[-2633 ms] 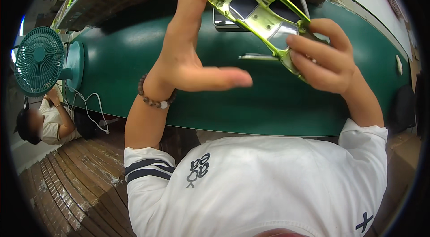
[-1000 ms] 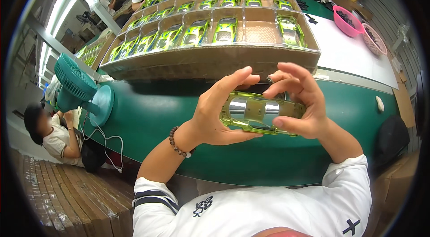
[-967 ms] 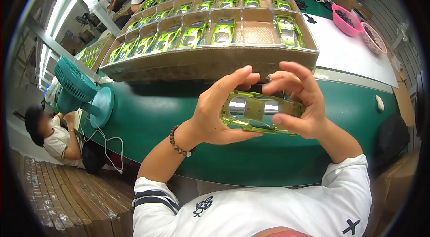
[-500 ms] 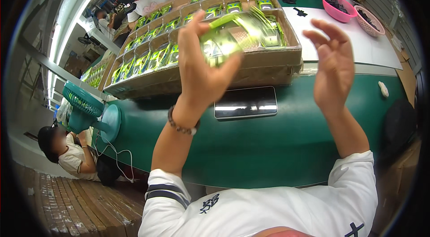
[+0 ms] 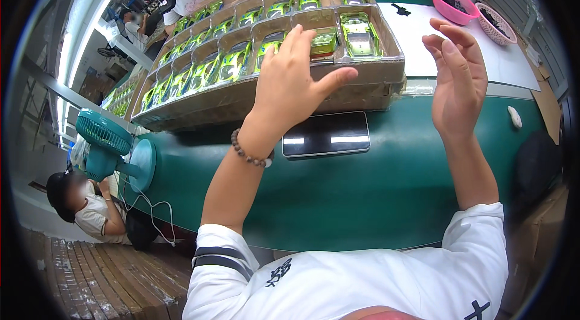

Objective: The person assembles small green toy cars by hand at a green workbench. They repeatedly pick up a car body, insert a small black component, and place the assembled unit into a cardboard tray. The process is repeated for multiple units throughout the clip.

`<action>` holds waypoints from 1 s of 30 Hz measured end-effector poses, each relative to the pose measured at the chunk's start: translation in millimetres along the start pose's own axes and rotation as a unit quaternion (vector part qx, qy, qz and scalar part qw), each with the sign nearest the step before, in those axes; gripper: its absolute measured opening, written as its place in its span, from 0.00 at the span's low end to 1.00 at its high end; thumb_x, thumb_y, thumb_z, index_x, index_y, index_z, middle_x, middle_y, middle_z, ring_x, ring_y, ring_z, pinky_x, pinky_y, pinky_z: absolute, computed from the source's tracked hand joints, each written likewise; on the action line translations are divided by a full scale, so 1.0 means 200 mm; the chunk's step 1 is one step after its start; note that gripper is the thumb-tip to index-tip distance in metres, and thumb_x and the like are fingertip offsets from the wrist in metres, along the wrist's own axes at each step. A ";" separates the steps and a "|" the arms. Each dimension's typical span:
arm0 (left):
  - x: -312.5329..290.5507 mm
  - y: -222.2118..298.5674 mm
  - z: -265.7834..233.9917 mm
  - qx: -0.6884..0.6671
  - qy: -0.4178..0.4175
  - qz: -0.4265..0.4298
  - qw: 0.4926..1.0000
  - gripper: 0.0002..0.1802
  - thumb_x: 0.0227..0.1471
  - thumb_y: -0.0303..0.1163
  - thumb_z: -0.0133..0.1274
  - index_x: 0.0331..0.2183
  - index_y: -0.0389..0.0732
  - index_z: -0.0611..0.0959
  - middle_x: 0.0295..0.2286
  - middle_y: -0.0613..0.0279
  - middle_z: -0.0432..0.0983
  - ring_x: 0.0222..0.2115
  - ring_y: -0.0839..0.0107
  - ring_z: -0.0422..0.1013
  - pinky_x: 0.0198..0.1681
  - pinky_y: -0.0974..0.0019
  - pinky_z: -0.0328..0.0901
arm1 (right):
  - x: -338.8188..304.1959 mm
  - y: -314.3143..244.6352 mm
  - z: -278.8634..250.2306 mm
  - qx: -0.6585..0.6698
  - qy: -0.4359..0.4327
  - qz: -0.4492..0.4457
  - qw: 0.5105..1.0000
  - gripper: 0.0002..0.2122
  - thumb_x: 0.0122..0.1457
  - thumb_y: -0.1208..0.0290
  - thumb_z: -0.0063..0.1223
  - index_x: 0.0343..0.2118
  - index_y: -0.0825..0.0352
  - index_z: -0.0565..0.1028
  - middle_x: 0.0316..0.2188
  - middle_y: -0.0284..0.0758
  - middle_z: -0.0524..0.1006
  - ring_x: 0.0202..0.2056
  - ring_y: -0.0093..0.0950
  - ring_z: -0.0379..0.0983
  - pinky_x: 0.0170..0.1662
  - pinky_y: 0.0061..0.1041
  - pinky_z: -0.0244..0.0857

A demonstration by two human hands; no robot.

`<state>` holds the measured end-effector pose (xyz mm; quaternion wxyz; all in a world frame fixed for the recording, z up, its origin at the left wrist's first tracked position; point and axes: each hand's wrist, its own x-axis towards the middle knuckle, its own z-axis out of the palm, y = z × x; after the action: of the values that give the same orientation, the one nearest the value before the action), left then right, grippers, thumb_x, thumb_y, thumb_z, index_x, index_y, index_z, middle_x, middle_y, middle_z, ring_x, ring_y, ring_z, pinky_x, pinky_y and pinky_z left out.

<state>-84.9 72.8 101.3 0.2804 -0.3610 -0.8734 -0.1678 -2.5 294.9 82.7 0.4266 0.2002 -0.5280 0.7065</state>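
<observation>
My left hand (image 5: 289, 81) is open over the front edge of a divided tray (image 5: 266, 94), thumb spread away from the fingers. Just beyond its fingertips, a green toy car (image 5: 324, 44) sits in a front-row compartment, partly hidden by the hand. In the corner compartment to the right, another bright green toy car body (image 5: 360, 36) with a clear windshield stands tilted up. My right hand (image 5: 457, 78) is raised right of the tray, fingers loosely bent and apart, with nothing in it.
A dark phone (image 5: 326, 134) lies on the green table before the tray. A teal fan (image 5: 142, 164) stands left. Beyond a white sheet (image 5: 417, 48), pink (image 5: 464, 15) and pale (image 5: 506, 36) baskets hold black parts. Other people sit around.
The green toy car my left hand gripped, blurred, is released and rests in the front compartment. My left hand has opened, its back now facing up. My right hand stays raised, slightly turned.
</observation>
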 end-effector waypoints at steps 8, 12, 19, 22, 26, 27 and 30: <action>-0.01 0.02 0.06 0.089 -0.064 0.003 0.994 0.39 0.49 0.63 0.50 0.47 0.37 0.77 0.49 0.48 0.70 0.51 0.55 0.66 0.57 0.44 0.50 | -0.02 0.06 0.01 -0.033 0.001 0.044 0.998 0.09 0.59 0.77 0.47 0.42 0.73 0.72 0.43 0.43 0.74 0.42 0.27 0.72 0.50 0.28 0.65; -0.11 -0.02 0.11 0.038 0.097 0.055 0.993 0.28 0.46 0.50 0.58 0.43 0.37 0.78 0.48 0.49 0.70 0.51 0.55 0.63 0.57 0.45 0.48 | -0.01 0.04 -0.01 -0.071 -0.020 0.023 0.997 0.08 0.60 0.78 0.47 0.40 0.73 0.73 0.42 0.41 0.74 0.41 0.26 0.72 0.48 0.27 0.66; -0.54 -0.01 0.07 -0.147 0.035 0.058 0.987 0.28 0.41 0.32 0.61 0.47 0.39 0.75 0.54 0.45 0.62 0.56 0.50 0.59 0.60 0.46 0.46 | 0.51 0.18 0.12 -0.480 -0.215 0.077 0.847 0.11 0.53 0.69 0.54 0.35 0.70 0.77 0.31 0.37 0.79 0.35 0.27 0.76 0.40 0.28 0.70; -0.60 -0.04 0.13 -0.199 0.049 0.058 0.977 0.33 0.41 0.29 0.60 0.51 0.36 0.70 0.54 0.45 0.63 0.55 0.51 0.60 0.60 0.47 0.47 | 0.84 0.56 0.13 -0.692 -0.211 0.030 0.690 0.17 0.53 0.57 0.53 0.33 0.69 0.78 0.28 0.42 0.79 0.31 0.33 0.77 0.38 0.30 0.70; -0.65 -0.11 0.14 -0.191 0.064 0.057 0.978 0.37 0.41 0.28 0.60 0.54 0.35 0.64 0.53 0.46 0.64 0.54 0.52 0.62 0.60 0.48 0.48 | 0.91 0.75 0.33 -0.733 -0.307 0.235 0.561 0.19 0.48 0.58 0.57 0.36 0.69 0.78 0.33 0.44 0.80 0.37 0.38 0.78 0.41 0.37 0.71; -0.65 -0.12 0.15 -0.183 0.065 0.062 0.979 0.38 0.41 0.28 0.60 0.55 0.35 0.63 0.53 0.46 0.64 0.54 0.52 0.62 0.60 0.48 0.48 | 0.90 0.81 0.35 -0.756 -0.323 0.205 0.532 0.17 0.47 0.62 0.57 0.37 0.68 0.78 0.37 0.43 0.79 0.40 0.38 0.77 0.42 0.37 0.71; -0.65 -0.12 0.16 -0.191 0.060 0.062 0.978 0.38 0.42 0.29 0.60 0.54 0.36 0.64 0.53 0.47 0.65 0.54 0.52 0.62 0.59 0.47 0.49 | 0.87 0.92 0.39 -0.798 -0.361 0.149 0.458 0.17 0.44 0.69 0.59 0.40 0.67 0.78 0.43 0.41 0.78 0.44 0.37 0.76 0.44 0.37 0.71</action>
<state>-38.5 1.8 -5.0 0.2679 -0.4505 -0.7829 -0.3352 -261.4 278.1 133.3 0.0599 -0.0726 -0.9899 -0.1064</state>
